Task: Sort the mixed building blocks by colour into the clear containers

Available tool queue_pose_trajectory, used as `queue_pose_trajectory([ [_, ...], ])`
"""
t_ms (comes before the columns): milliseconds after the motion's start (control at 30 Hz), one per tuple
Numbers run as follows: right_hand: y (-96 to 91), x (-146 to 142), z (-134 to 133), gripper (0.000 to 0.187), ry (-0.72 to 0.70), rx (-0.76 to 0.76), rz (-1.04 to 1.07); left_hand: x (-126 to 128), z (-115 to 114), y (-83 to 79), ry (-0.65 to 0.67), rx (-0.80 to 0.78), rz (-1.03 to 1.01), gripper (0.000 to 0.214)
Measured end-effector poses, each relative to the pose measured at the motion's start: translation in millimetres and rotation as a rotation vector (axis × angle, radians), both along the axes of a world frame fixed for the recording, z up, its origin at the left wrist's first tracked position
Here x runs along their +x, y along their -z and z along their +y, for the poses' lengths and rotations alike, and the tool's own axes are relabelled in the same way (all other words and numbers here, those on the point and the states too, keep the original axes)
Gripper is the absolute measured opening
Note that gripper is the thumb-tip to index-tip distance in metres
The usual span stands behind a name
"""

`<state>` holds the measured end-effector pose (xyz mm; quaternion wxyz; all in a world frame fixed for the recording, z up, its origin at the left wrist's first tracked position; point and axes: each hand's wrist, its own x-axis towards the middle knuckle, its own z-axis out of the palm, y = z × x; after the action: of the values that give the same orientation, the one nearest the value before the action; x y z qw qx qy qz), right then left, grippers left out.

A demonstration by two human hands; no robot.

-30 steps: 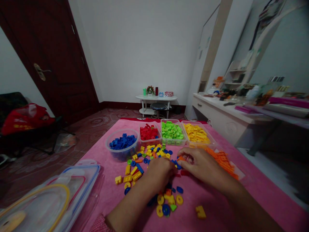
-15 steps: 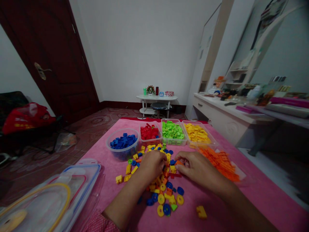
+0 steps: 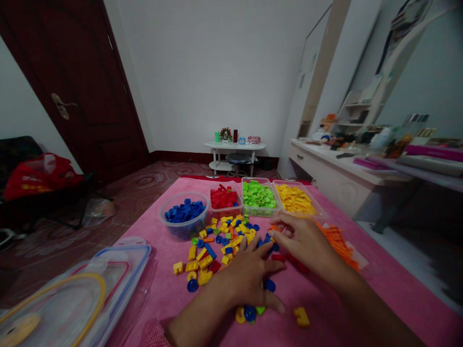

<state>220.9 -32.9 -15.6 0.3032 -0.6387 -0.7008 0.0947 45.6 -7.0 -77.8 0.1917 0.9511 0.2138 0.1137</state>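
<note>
A loose heap of small plastic bricks point(image 3: 220, 238), yellow, blue, red and orange, lies on the pink cloth point(image 3: 170, 289). My left hand point(image 3: 249, 277) lies flat on the near part of the heap, fingers spread. My right hand point(image 3: 302, 241) reaches to the heap's right side, beside the orange bricks' tray point(image 3: 340, 243). Its fingertips are pinched on a small orange piece point(image 3: 274, 228). Behind the heap stand a round tub of blue bricks point(image 3: 183, 214), a box of red bricks point(image 3: 223, 198), a box of green bricks point(image 3: 257, 196) and a box of yellow bricks point(image 3: 293, 198).
Clear lids point(image 3: 72, 289) are stacked at the cloth's near left corner. One yellow brick point(image 3: 301, 316) lies alone near the front. A white desk point(image 3: 336, 168) crowded with things stands to the right. A dark door point(image 3: 72, 91), a red bag point(image 3: 38, 176) and a small white table point(image 3: 234, 147) are farther off.
My left hand has come back toward me and flattened out over the near bricks. My right hand has moved away, toward the orange tray, with the orange piece still pinched.
</note>
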Motion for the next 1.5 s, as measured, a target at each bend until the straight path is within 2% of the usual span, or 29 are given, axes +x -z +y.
queue_pose_trajectory([
  [67,1.1,0,0,0.024,0.018,0.010,0.011,5,-6,2.0,0.028,0.015,0.008,0.072],
  [200,-0.2,-1,1,0.025,0.037,0.028,0.033,14,-7,5.0,0.090,0.056,-0.043,0.025],
  [267,-0.3,-1,1,0.025,0.043,0.032,0.028,15,-1,5.6,0.091,0.041,-0.067,0.011],
  [367,2.0,-2,2,0.024,0.035,0.033,0.021,10,11,3.3,0.026,0.001,-0.073,0.015],
  [467,6.4,-3,4,0.024,0.034,0.027,0.010,0,22,-3.4,-0.067,-0.042,-0.082,0.010],
  [600,19.1,-4,8,0.028,0.008,0.042,-0.023,-12,32,-12.9,-0.188,-0.071,-0.153,0.010],
  [800,53.2,-9,22,0.030,-0.065,0.009,-0.010,-25,47,-15.6,-0.573,0.059,-0.127,0.028],
  [867,60.8,-13,27,0.033,-0.089,-0.013,0.000,-28,50,-14.1,-0.633,0.036,-0.070,0.026],
  [1000,66.5,-20,31,0.041,-0.127,-0.049,0.012,-30,51,-10.4,-0.557,-0.052,0.009,0.025],
  [1133,69.9,-23,33,0.045,-0.183,-0.078,0.017,-28,46,-5.9,-0.526,-0.002,0.060,0.040],
  [1233,74.0,-23,33,0.041,-0.190,-0.085,0.018,-26,45,-2.5,-0.508,0.027,0.075,0.049],
  [1367,78.7,-22,33,0.037,-0.205,-0.083,0.019,-25,45,0.4,-0.511,0.016,0.072,0.044],
  [1500,80.8,-21,32,0.026,-0.142,-0.099,-0.028,-23,43,1.8,-0.538,0.015,0.053,0.042],
])
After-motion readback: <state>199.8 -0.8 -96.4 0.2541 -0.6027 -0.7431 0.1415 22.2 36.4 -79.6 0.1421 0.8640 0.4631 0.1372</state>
